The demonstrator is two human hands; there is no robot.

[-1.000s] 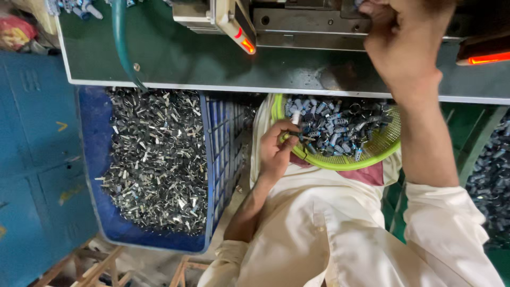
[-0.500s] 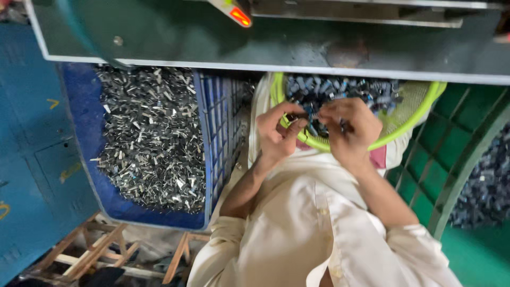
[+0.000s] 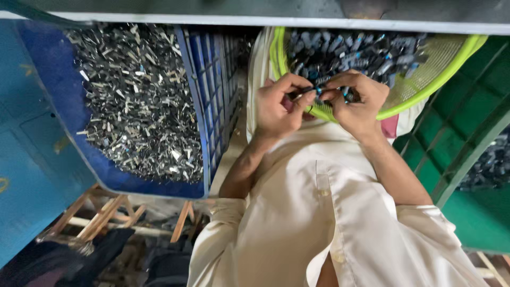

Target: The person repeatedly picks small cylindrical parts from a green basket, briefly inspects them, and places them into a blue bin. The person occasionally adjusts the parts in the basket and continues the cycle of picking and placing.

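Observation:
A yellow-green mesh basket (image 3: pixel 425 87) rests on my lap, filled with several small dark metal parts (image 3: pixel 350 50). My left hand (image 3: pixel 279 106) and my right hand (image 3: pixel 356 103) meet at the basket's near rim. Both pinch small dark metal parts between thumb and fingers, fingertips almost touching each other. The pieces in the fingers are tiny and partly hidden. My cream shirt sleeves run down from both wrists.
A blue plastic crate (image 3: pixel 210 106) heaped with shiny metal clips (image 3: pixel 138 101) stands to the left. A green crate (image 3: pixel 467 159) with more dark parts sits at right. A grey-green machine table edge (image 3: pixel 265 18) runs overhead. A wooden frame (image 3: pixel 106 212) lies below.
My right hand came down from the machine above to the basket and joined my left hand at the rim. The view tilted downward, away from the machine.

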